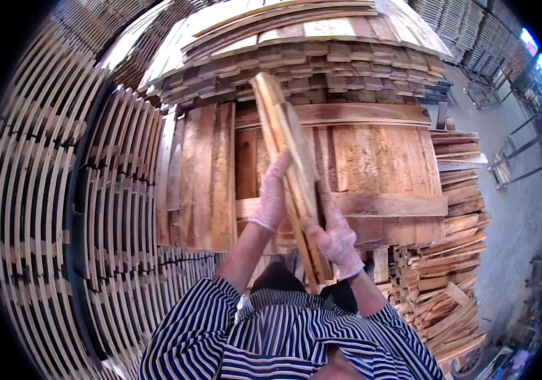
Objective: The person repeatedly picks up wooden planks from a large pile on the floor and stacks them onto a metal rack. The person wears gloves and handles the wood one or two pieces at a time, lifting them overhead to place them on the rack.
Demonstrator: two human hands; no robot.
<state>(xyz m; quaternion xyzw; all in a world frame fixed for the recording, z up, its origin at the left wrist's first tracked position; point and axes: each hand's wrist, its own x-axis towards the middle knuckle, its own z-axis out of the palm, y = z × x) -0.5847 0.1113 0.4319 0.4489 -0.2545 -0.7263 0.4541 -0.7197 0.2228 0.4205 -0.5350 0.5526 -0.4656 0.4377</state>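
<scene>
Between my two gloved hands I hold a small bundle of narrow wooden boards (293,164), tilted with its top leaning left and away from me. My left hand (273,197), in a pale knit glove, is closed against the bundle's left side. Lower down on the right side, my right hand (334,235) grips the boards, its thumb across their face. Beneath the bundle lies a layer of flat planks (372,161), with two crosswise boards (388,204) on it. The boards' lower ends hang close to my striped shirt.
A tall stack of planks (321,69) stands beyond the work surface, with loose strips on top. Slatted racks of stacked boards (122,190) rise on the left. Rough offcuts (451,278) are piled on the right, beside a grey floor (514,215) with metal carts (517,158).
</scene>
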